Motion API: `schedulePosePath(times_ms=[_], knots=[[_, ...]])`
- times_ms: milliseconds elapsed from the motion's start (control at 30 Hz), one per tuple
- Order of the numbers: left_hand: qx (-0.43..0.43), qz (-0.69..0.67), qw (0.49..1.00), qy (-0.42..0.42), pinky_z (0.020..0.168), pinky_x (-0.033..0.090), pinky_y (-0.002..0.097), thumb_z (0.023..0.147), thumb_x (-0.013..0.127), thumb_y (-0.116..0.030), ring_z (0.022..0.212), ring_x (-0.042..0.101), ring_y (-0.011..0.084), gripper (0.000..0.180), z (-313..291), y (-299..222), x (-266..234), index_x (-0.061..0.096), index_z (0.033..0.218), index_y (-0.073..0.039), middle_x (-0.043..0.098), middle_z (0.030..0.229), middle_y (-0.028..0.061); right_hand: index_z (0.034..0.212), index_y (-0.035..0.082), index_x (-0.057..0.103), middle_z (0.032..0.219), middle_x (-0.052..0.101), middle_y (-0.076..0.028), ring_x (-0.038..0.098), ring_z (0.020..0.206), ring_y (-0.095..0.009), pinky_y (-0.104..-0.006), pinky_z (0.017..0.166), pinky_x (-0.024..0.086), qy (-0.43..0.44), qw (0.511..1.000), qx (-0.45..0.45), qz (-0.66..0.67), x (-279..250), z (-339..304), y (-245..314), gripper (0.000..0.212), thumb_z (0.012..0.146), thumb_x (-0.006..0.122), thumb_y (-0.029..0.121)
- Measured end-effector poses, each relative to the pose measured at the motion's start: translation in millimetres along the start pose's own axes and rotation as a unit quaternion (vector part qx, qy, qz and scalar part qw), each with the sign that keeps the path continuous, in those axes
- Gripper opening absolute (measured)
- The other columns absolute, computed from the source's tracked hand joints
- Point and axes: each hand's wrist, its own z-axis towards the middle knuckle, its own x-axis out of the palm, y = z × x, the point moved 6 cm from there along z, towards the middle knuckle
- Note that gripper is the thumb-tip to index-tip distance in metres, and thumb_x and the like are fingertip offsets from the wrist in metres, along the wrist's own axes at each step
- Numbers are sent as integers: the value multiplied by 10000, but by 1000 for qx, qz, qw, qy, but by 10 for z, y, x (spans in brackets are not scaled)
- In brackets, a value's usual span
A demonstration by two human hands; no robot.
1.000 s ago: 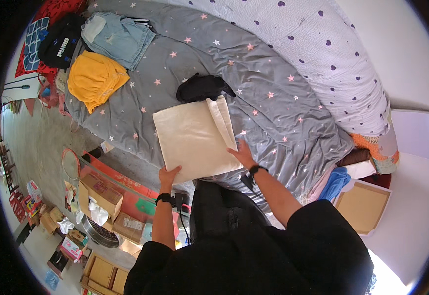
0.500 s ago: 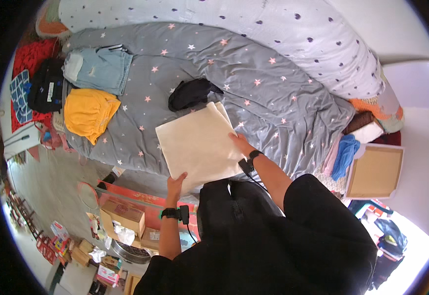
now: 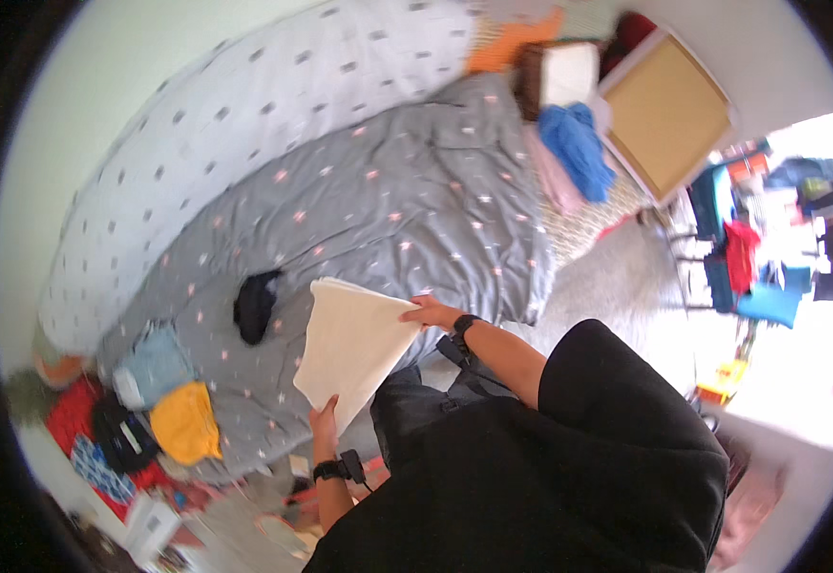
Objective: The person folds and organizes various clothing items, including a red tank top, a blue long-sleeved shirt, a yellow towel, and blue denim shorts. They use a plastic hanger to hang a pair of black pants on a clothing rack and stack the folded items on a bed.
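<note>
Between my two hands a folded cream cloth (image 3: 354,339) is held out flat, over the near edge of the bed. My left hand (image 3: 324,417) grips its lower near corner, thumb on top. At the right edge, my right hand (image 3: 428,313) pinches it, the fingers underneath hidden. Just left of the cloth a crumpled black garment (image 3: 256,307) lies on the grey star-patterned bedding (image 3: 359,205). Farther left on the bed are folded light-blue denim (image 3: 156,366) and a yellow garment (image 3: 185,421).
A long white patterned bolster (image 3: 244,115) runs along the wall. By the far end of the bed are a blue cloth (image 3: 577,151) and a shallow cardboard tray (image 3: 666,115). A black bag (image 3: 123,435) sits at the left. A chair with clothes (image 3: 743,258) stands at the right.
My view has swung to the right, bringing the floor and chair beyond the bed into sight. Both hands still hold the cream cloth, which now appears more slanted.
</note>
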Motion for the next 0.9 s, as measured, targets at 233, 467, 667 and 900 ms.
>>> schedulePosePath(times_ms=[233, 467, 667, 900], knots=[[162, 66, 980, 91, 706, 469, 295, 769, 697, -183, 811, 592, 171, 346, -823, -953, 2221, 588, 997, 53, 629, 948, 96, 1042, -4, 587, 885, 616, -91, 617, 741, -191, -312, 552, 522, -160, 981, -87, 73, -2290, -1300, -349, 488, 679, 737, 287], [163, 139, 951, 222, 688, 476, 284, 769, 696, -202, 758, 602, 158, 333, -1431, -1655, 4683, 608, 984, 36, 637, 904, 91, 938, 1, 645, 799, 633, -95, 609, 610, -185, -301, 484, 491, -313, 933, -152, 93, -4540, -3024, -204, 419, 669, 717, 315], [173, 98, 940, 278, 690, 511, 307, 793, 668, -220, 784, 636, 188, 307, -1039, -2326, 6737, 626, 970, 28, 649, 915, 107, 818, -78, 648, 714, 637, -136, 617, 555, -210, -304, 476, 490, -458, 877, -131, 64, -6469, -3301, 187, 442, 641, 711, 321], [314, 63, 916, 241, 726, 467, 287, 806, 660, -300, 810, 600, 156, 383, -1396, -3340, 8241, 606, 978, 37, 639, 923, 86, 846, -66, 644, 760, 647, -132, 644, 681, -214, -306, 587, 526, -479, 867, -117, 66, -8122, -3297, 880, 397, 624, 752, 245]])
